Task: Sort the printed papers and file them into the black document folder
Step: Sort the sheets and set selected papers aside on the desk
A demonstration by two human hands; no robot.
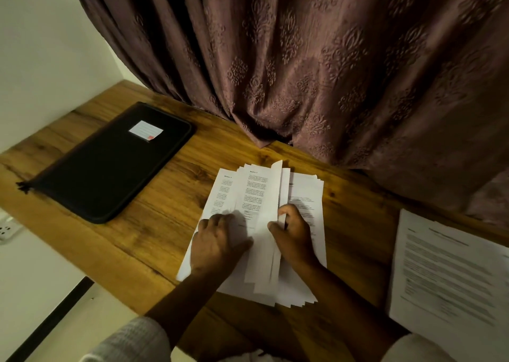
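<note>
A fanned stack of printed papers [305, 196] lies in the middle of the wooden desk [165, 224]. My left hand [217, 240] rests flat on the left sheets, fingers spread, pressing them down. My right hand [293, 235] pinches the edge of a few sheets, which stand lifted and curled upward between both hands. The black document folder [110, 160] lies zipped shut at the left of the desk, a white label with a red corner on its cover. A second set of printed papers [446, 273] lies flat at the desk's right end.
A brown patterned curtain [330, 72] hangs along the back of the desk and touches its surface. A white wall [41, 58] is at the left. A wall socket [7, 228] sits below the desk's left edge.
</note>
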